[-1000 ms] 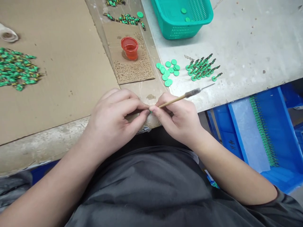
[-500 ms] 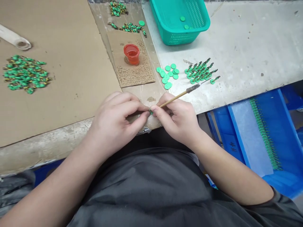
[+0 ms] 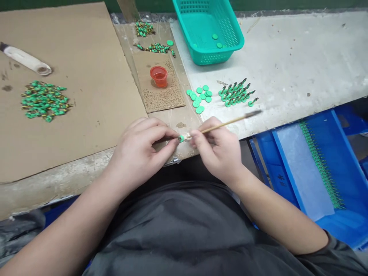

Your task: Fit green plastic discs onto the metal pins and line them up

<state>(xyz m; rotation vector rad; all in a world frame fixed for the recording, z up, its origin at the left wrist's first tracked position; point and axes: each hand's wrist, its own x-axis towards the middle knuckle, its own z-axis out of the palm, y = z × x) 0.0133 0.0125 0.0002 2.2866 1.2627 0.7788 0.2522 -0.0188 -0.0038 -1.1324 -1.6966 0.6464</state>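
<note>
Close to the table's front edge, my left hand (image 3: 143, 151) pinches a small figurine on a green round base (image 3: 181, 138) between thumb and fingertips. Most of the figurine is hidden by those fingers. My right hand (image 3: 217, 147) is closed around a thin wooden-handled brush (image 3: 225, 124), whose dark end points up and to the right. The brush's lower end is near the green base; I cannot tell whether they touch. Beyond my hands lie loose green discs (image 3: 199, 96), with several small figures standing on green bases (image 3: 235, 94) to their right.
A red cup (image 3: 159, 76) of liquid stands on a speckled cardboard piece (image 3: 163, 101). Behind is a teal basket (image 3: 214, 57) with green discs. Piles of green figures (image 3: 46, 100) lie left, near a white tube (image 3: 27, 59). Blue trays (image 3: 293, 168) sit below right.
My right hand has moved slightly away from my left, and the brush has swung to a flatter angle. The green base now shows between my hands. The camera view has shifted a little.
</note>
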